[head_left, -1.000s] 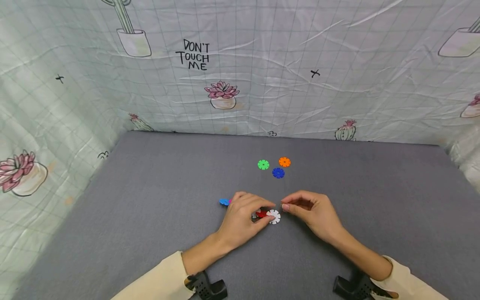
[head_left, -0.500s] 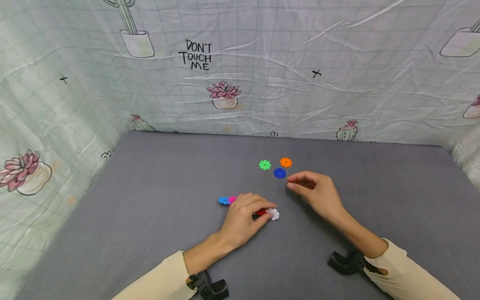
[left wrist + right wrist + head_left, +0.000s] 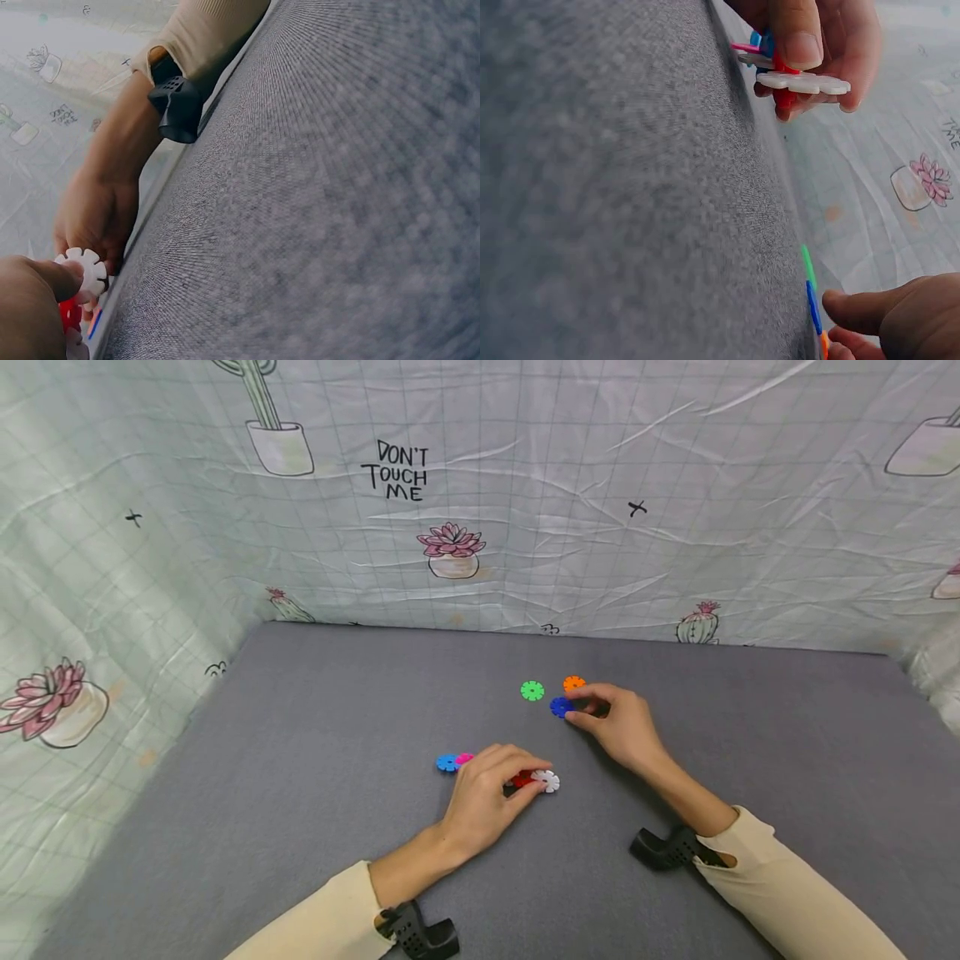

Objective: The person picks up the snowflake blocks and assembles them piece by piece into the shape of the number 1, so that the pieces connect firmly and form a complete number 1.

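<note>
My left hand (image 3: 486,797) pinches a chain of joined notched plastic discs between thumb and fingers. A white disc (image 3: 551,782) forms the chain's right end, beside a red disc (image 3: 520,780); a pink disc (image 3: 465,759) and a light blue disc (image 3: 447,763) show at the left end. The hand hides the chain's middle. My right hand (image 3: 626,727) is at a loose dark blue disc (image 3: 558,707), thumb and forefinger spread at its right side. In the right wrist view, the thumb stands apart from the dark blue disc (image 3: 813,307).
A loose green disc (image 3: 532,691) lies left of the dark blue one, and an orange disc (image 3: 573,682) just behind it, partly covered by my right fingers. Grey cloth (image 3: 315,718) covers the table. A printed curtain (image 3: 525,543) hangs along the back and sides.
My right hand has moved away from the chain, up and forward to the dark blue disc. My left hand stays in place with the chain; its white end has risen slightly.
</note>
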Demonstrator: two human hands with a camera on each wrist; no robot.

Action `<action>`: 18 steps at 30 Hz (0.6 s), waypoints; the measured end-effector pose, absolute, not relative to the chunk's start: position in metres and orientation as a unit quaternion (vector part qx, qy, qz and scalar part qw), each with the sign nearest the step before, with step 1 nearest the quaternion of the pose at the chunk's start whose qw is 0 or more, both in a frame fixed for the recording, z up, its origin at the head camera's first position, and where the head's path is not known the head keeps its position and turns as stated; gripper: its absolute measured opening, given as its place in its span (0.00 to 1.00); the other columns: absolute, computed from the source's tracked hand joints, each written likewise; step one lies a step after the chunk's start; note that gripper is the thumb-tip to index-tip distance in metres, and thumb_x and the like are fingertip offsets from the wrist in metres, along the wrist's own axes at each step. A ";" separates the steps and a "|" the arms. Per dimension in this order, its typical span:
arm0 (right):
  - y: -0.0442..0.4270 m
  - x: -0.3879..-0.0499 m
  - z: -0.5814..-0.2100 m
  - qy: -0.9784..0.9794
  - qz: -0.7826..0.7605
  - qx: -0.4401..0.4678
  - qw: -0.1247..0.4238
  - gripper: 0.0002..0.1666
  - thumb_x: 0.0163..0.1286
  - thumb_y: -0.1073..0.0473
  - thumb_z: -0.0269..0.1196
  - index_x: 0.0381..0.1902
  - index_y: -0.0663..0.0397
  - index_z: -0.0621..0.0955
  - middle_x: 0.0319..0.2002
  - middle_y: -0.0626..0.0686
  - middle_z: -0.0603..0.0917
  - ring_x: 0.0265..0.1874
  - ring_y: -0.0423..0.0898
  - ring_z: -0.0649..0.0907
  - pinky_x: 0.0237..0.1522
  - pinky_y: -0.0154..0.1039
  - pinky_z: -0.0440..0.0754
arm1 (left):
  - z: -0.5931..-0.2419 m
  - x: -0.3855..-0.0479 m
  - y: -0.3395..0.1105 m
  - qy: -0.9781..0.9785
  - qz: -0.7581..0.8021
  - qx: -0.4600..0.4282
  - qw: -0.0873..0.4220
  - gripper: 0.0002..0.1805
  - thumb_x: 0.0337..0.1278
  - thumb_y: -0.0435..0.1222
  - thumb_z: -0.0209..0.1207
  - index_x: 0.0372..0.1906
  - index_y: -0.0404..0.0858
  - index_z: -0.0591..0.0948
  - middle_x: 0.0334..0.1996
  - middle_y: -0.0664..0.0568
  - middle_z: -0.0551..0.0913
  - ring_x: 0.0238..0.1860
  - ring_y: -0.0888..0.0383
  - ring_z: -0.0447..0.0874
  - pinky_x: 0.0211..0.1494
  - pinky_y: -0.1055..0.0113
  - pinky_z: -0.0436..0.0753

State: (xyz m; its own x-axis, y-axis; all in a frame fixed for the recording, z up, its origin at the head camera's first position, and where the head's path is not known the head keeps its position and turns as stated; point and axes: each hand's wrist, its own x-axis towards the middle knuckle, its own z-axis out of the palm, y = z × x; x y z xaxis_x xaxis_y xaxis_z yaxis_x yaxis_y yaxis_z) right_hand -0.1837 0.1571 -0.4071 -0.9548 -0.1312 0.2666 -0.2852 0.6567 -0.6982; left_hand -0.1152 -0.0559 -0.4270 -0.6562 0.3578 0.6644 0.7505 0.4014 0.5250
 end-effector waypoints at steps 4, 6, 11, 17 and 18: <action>0.154 -0.187 -0.409 -0.913 0.377 0.118 0.098 0.14 0.57 0.61 0.72 0.43 0.52 0.86 0.23 0.49 0.78 0.22 0.45 0.74 0.24 0.39 0.69 | -0.427 -0.115 -0.056 -0.806 -0.428 -0.339 0.227 0.10 0.48 0.32 0.71 0.38 0.40 0.86 0.34 0.58 0.83 0.34 0.62 0.78 0.38 0.78 0.74; 0.153 -0.188 -0.409 -0.916 0.371 0.119 0.099 0.14 0.57 0.61 0.72 0.43 0.51 0.87 0.22 0.49 0.77 0.21 0.45 0.73 0.24 0.39 0.68 | -0.427 -0.115 -0.056 -0.807 -0.428 -0.338 0.226 0.10 0.48 0.32 0.71 0.38 0.41 0.86 0.34 0.58 0.83 0.34 0.62 0.78 0.38 0.78 0.74; 0.151 -0.189 -0.409 -0.917 0.366 0.125 0.096 0.14 0.57 0.62 0.72 0.43 0.53 0.86 0.25 0.50 0.76 0.22 0.45 0.73 0.25 0.39 0.69 | -0.426 -0.115 -0.056 -0.808 -0.430 -0.335 0.223 0.10 0.48 0.32 0.71 0.38 0.40 0.86 0.34 0.58 0.83 0.34 0.63 0.79 0.38 0.78 0.74; 0.152 -0.187 -0.405 -0.920 0.363 0.126 0.073 0.18 0.57 0.62 0.72 0.47 0.55 0.86 0.30 0.53 0.77 0.27 0.46 0.74 0.28 0.40 0.69 | -0.425 -0.115 -0.055 -0.808 -0.431 -0.334 0.224 0.10 0.49 0.32 0.71 0.39 0.40 0.86 0.34 0.58 0.83 0.34 0.63 0.79 0.38 0.77 0.76; 0.153 -0.187 -0.404 -0.920 0.362 0.129 0.073 0.18 0.58 0.62 0.72 0.47 0.55 0.85 0.31 0.53 0.78 0.28 0.46 0.75 0.29 0.40 0.69 | -0.425 -0.115 -0.055 -0.808 -0.431 -0.333 0.224 0.10 0.49 0.32 0.70 0.39 0.40 0.86 0.34 0.58 0.83 0.34 0.64 0.79 0.38 0.77 0.76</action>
